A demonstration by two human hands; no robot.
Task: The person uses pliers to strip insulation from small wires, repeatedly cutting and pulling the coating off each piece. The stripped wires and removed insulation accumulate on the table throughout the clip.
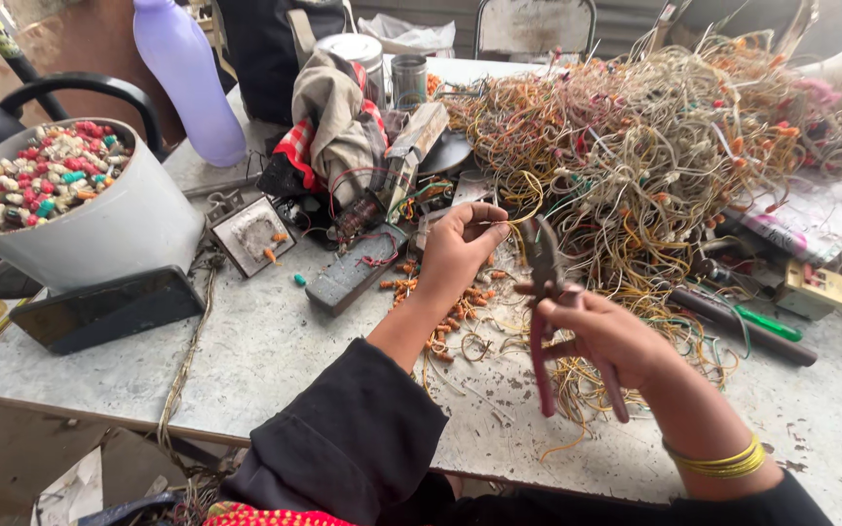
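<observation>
Both hands are seen over a worn grey table (275, 341). A thin yellow wire (523, 200) is pinched between the thumb and the fingers of the left hand (455, 248), and this wire runs into the big heap of tangled wires (645, 146) that covers the far right part of the table. The red-handled pliers (548, 312) are gripped by the right hand (611, 336), with the fingers closed around the handles; the dark jaws point up, just beside the held wire. Whether the jaws touch the wire cannot be told. Small orange pieces (445, 317) are scattered on the table under the left wrist. At the left, a white bucket (119, 229) filled with red, white and green small caps is placed, and a dark flat block (104, 310) leans before it. Behind it a tall lilac bottle (187, 78) stands. A bundle of cloth (333, 117) and a metal can (407, 80) are placed at the back. At the right edge a printed sheet with pink marks (811, 219) is partly hidden by the wires, and a green-handled screwdriver (762, 321) lies near it.
</observation>
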